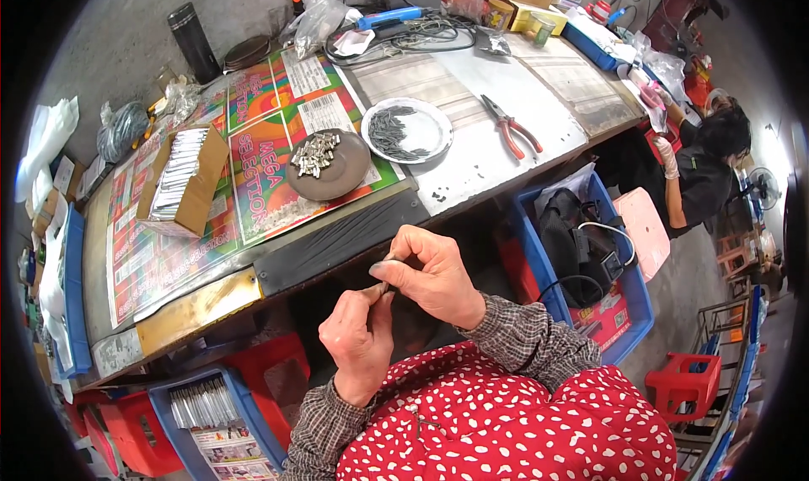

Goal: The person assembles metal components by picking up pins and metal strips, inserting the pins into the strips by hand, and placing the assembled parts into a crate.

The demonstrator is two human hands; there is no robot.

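In front of my body, over the table's near edge, my left hand (358, 342) and my right hand (431, 277) meet fingertip to fingertip. Both are closed in a pinch, and what sits between them is too small and covered to name. Just beyond them, a brown round dish (316, 186) bears a heap of short, shiny metal pieces (315, 154). To its right lies a white plate (434, 118) with many thin dark grey pieces (392, 134). Red-handled pliers (511, 130) rest with their jaws apart on the pale sheet farther right.
An open cardboard box (211, 173) of slim white packets stands at the left. Behind are a black flask (193, 42) and coiled cables (421, 38). Blue crates (636, 325) flank my body below the table. At the right a gloved co-worker (708, 169) sits.
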